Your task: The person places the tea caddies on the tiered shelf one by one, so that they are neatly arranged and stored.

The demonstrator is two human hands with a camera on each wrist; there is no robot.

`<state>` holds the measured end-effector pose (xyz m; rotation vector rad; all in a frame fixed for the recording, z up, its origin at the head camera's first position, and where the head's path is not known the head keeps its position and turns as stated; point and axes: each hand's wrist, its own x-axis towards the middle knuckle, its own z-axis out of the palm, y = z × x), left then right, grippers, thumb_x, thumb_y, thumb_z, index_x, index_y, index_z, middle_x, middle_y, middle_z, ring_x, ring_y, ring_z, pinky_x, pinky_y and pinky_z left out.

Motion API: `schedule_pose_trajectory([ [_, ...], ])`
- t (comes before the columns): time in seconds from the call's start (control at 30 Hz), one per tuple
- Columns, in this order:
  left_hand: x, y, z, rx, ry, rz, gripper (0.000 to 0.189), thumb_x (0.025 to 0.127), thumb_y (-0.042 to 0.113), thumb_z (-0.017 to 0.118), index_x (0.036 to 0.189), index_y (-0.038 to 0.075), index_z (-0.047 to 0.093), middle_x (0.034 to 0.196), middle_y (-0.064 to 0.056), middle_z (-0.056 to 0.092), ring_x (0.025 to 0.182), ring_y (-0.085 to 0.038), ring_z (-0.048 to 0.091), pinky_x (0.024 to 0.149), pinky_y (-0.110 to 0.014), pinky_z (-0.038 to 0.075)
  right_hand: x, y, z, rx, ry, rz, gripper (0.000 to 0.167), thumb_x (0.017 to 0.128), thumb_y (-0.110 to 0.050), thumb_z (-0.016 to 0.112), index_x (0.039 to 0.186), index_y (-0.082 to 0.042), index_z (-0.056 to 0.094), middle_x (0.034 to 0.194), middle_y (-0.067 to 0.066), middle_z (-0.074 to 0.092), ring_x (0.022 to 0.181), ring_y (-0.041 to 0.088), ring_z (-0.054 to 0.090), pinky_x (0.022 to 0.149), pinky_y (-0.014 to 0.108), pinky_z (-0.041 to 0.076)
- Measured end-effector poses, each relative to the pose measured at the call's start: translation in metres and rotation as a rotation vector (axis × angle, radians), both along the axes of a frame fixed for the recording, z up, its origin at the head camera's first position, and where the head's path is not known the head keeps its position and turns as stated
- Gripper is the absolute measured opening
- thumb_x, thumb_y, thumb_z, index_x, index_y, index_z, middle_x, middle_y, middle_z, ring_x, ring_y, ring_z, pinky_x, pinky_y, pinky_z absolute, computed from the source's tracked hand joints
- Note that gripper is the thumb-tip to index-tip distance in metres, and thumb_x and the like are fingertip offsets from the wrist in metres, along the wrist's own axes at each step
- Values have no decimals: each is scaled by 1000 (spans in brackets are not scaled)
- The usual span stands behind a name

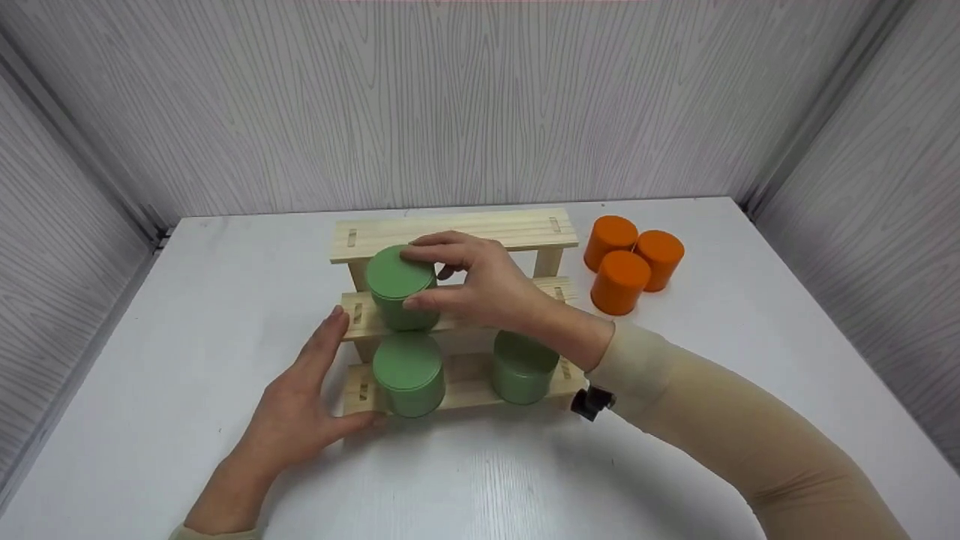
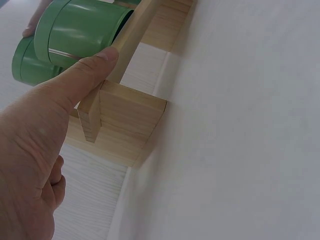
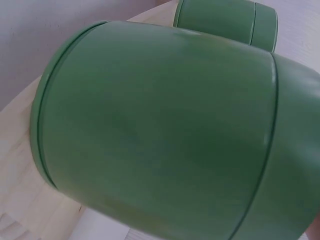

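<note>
A three-step wooden rack stands on the white table. My right hand grips a green lidded tin at the left of the middle step, forefinger on the lid and thumb at its side. Below it, a second green tin sits on the bottom step's left, and a third tin is at the right, partly behind my wrist. My left hand spreads along the rack's left end, thumb at the bottom step's front edge. One green tin fills most of the right wrist view.
Three orange tins stand close together on the table, right of the rack. A grey wood-patterned wall rises behind the table, with side panels left and right. A small black device is under my right wrist.
</note>
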<state>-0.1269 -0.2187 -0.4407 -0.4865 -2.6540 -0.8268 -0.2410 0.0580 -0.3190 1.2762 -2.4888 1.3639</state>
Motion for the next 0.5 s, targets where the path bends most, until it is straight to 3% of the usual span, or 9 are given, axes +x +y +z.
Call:
schedule_pose_trajectory([
  [0.1, 0, 0, 0, -5, -15, 4, 135, 70, 34, 102, 173, 24, 15, 177, 4, 19, 159, -26, 29, 124, -26, 29, 0, 0, -1, 6, -7, 2, 61, 88, -29, 90, 142, -11, 70, 143, 0, 66, 112, 7, 64, 95, 27, 56],
  [0.23, 0, 0, 0, 4, -43, 7, 136, 70, 40, 101, 173, 27, 13, 178, 6, 16, 159, -27, 28, 121, -52, 38, -1, 0, -2, 11, -7, -4, 60, 88, -30, 90, 142, -11, 70, 142, 1, 66, 113, 7, 64, 95, 26, 56],
  [0.5, -1, -1, -1, 10, -55, 6, 137, 69, 46, 101, 173, 28, 12, 178, 7, 15, 159, -26, 27, 121, -55, 39, -2, 0, -3, 33, 2, -10, 60, 90, -33, 89, 143, -14, 69, 142, -3, 66, 111, 5, 63, 92, 27, 56],
])
